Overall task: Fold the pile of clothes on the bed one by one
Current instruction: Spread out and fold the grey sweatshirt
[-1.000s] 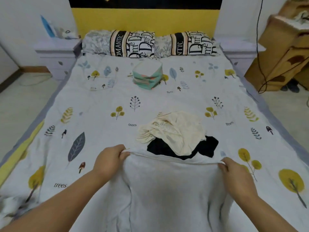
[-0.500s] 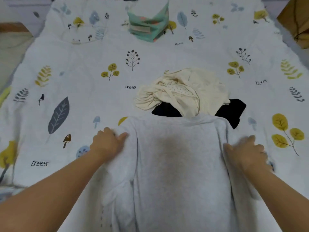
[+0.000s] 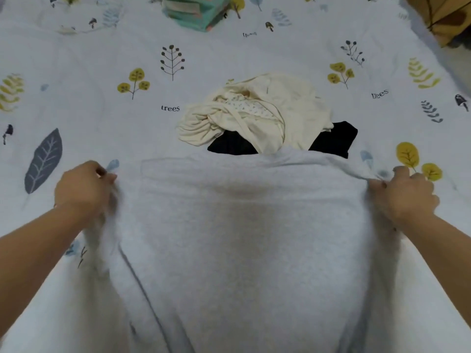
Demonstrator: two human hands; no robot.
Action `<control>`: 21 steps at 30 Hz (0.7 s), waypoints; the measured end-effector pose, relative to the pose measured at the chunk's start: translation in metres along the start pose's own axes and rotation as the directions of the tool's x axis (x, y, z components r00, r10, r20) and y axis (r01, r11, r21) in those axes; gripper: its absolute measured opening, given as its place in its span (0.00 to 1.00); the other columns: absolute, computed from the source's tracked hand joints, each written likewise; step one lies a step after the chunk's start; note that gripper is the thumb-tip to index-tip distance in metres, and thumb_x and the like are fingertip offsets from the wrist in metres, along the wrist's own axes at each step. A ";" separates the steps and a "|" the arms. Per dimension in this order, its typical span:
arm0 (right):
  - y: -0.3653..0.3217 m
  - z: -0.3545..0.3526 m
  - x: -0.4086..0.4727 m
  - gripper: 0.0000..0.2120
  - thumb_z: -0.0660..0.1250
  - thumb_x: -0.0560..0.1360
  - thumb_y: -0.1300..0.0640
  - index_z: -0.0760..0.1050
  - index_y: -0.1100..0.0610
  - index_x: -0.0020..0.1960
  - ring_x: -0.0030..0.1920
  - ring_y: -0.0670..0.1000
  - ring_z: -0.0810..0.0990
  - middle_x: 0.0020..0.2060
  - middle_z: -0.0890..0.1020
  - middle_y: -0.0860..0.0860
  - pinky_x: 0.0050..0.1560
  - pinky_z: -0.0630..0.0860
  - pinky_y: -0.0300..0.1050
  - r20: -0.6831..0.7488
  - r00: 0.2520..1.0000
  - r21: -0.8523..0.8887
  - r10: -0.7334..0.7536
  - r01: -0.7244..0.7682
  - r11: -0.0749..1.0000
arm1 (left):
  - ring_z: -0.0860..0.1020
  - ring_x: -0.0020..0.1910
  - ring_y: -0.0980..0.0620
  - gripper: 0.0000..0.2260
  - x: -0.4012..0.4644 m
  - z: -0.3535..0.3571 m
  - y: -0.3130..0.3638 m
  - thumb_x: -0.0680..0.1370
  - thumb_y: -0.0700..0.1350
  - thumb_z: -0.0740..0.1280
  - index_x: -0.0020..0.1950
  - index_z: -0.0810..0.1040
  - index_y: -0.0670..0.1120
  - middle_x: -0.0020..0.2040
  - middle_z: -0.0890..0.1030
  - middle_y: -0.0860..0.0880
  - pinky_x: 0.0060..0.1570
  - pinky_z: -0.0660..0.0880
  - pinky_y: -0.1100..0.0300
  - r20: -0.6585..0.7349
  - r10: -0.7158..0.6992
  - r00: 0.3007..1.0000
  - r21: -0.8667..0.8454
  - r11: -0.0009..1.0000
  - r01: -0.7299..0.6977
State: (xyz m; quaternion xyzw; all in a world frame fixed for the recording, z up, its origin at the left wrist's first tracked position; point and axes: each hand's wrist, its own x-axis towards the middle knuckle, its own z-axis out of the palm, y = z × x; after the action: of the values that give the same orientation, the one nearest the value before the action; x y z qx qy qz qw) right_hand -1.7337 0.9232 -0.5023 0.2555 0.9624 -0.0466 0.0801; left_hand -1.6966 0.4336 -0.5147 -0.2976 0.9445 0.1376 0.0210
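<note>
Light grey garment [image 3: 249, 225] lies spread flat on the near half of the bed [image 3: 76, 59], its far edge straight across the middle of the view. Its near end runs off the bottom of the frame, so the full shape can't be read; could be a sweatshirt or trousers, can't tell.

Left hand [image 3: 84, 189] grips the far-left corner, fingers curled into the cloth. That corner is motion-blurred, so the exact pinch is hard to make out. Right hand [image 3: 407, 194] grips the far-right corner, fingers clamped on a bunched ridge of fabric that lifts slightly off the sheet.

Just beyond the grey edge: a crumpled cream garment [image 3: 262, 115] on top of a black garment [image 3: 334, 140]. Black one is mostly hidden, showing only as two patches either side of the cream. The grey edge overlaps the near side of both.

Far edge, top centre: a teal folded stack [image 3: 196, 14], cut off by the frame. Top right corner: a brown wooden piece [image 3: 443, 16], partly in view and blurred.
</note>
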 end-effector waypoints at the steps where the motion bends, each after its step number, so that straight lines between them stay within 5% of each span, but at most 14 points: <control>1: -0.010 -0.001 -0.006 0.28 0.61 0.77 0.46 0.60 0.62 0.70 0.68 0.65 0.61 0.66 0.65 0.67 0.64 0.60 0.61 -0.012 0.999 0.070 0.048 -0.047 0.996 | 0.75 0.49 0.33 0.12 -0.005 0.001 0.006 0.78 0.46 0.63 0.56 0.74 0.38 0.52 0.76 0.32 0.49 0.73 0.44 -0.047 0.026 0.999 0.014 1.000 -0.025; 4: -0.040 0.013 -0.044 0.34 0.59 0.76 0.44 0.51 0.57 0.76 0.75 0.60 0.49 0.74 0.53 0.64 0.70 0.47 0.62 -0.142 0.976 0.183 -0.168 0.192 0.964 | 0.69 0.61 0.31 0.24 -0.035 0.019 0.028 0.74 0.49 0.59 0.67 0.68 0.37 0.65 0.69 0.32 0.56 0.67 0.38 -0.146 0.358 0.922 0.067 0.934 -0.351; 7: -0.052 0.053 -0.087 0.34 0.48 0.75 0.39 0.52 0.55 0.76 0.76 0.59 0.47 0.75 0.51 0.61 0.69 0.41 0.64 -0.037 0.816 -0.010 -0.577 0.577 0.817 | 0.63 0.70 0.38 0.27 -0.072 0.048 0.039 0.76 0.56 0.55 0.72 0.62 0.44 0.72 0.64 0.38 0.65 0.58 0.39 0.065 0.664 0.745 0.159 0.730 -0.665; 10: -0.040 0.072 -0.092 0.34 0.32 0.73 0.33 0.35 0.46 0.75 0.75 0.52 0.37 0.75 0.38 0.49 0.71 0.37 0.62 0.252 0.757 -0.186 -0.602 0.649 0.738 | 0.46 0.76 0.46 0.33 -0.079 0.064 0.025 0.73 0.67 0.31 0.75 0.41 0.53 0.77 0.46 0.48 0.70 0.44 0.41 0.377 0.588 0.715 0.257 0.676 -0.691; 12: -0.034 0.067 -0.085 0.31 0.36 0.76 0.35 0.30 0.46 0.73 0.75 0.51 0.34 0.75 0.34 0.46 0.73 0.39 0.59 0.332 0.788 -0.203 -0.518 0.596 0.777 | 0.38 0.75 0.49 0.32 -0.074 0.065 0.015 0.70 0.67 0.29 0.70 0.29 0.55 0.74 0.34 0.53 0.71 0.42 0.42 0.460 0.441 0.771 0.348 0.709 -0.613; 14: -0.036 0.055 -0.088 0.31 0.44 0.79 0.40 0.39 0.50 0.76 0.76 0.54 0.40 0.76 0.41 0.51 0.73 0.45 0.57 0.320 0.807 -0.160 -0.496 0.562 0.811 | 0.40 0.76 0.49 0.30 -0.075 0.056 0.021 0.76 0.64 0.38 0.74 0.34 0.53 0.76 0.37 0.52 0.71 0.43 0.42 0.480 0.384 0.789 0.364 0.730 -0.578; 16: -0.034 0.046 -0.096 0.28 0.51 0.80 0.44 0.55 0.56 0.75 0.73 0.59 0.56 0.73 0.59 0.58 0.70 0.57 0.57 0.232 0.824 -0.076 -0.518 0.546 0.834 | 0.50 0.76 0.46 0.28 -0.086 0.043 0.030 0.80 0.59 0.47 0.77 0.49 0.48 0.77 0.51 0.47 0.71 0.47 0.41 0.419 0.409 0.811 0.327 0.765 -0.555; 18: -0.024 0.042 -0.110 0.21 0.60 0.77 0.50 0.69 0.62 0.65 0.59 0.62 0.71 0.58 0.73 0.60 0.58 0.69 0.56 0.094 0.806 0.009 -0.585 0.586 0.810 | 0.63 0.70 0.44 0.21 -0.103 0.032 0.033 0.80 0.53 0.54 0.70 0.65 0.46 0.71 0.66 0.45 0.70 0.52 0.42 0.320 0.457 0.830 0.243 0.807 -0.538; 21: 0.001 0.040 -0.136 0.15 0.68 0.72 0.60 0.75 0.66 0.56 0.51 0.65 0.75 0.51 0.77 0.63 0.48 0.74 0.56 0.021 0.809 0.057 -0.588 0.586 0.808 | 0.76 0.56 0.41 0.17 -0.135 0.021 0.025 0.77 0.50 0.57 0.58 0.77 0.42 0.58 0.78 0.43 0.60 0.65 0.44 0.202 0.528 0.825 0.128 0.821 -0.557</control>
State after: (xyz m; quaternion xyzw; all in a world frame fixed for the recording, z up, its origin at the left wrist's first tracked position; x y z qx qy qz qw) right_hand -1.6112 0.8527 -0.5174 -0.0532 0.9911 -0.0969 0.0739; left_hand -1.6006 0.5339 -0.5118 -0.0006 0.9938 0.0746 0.0824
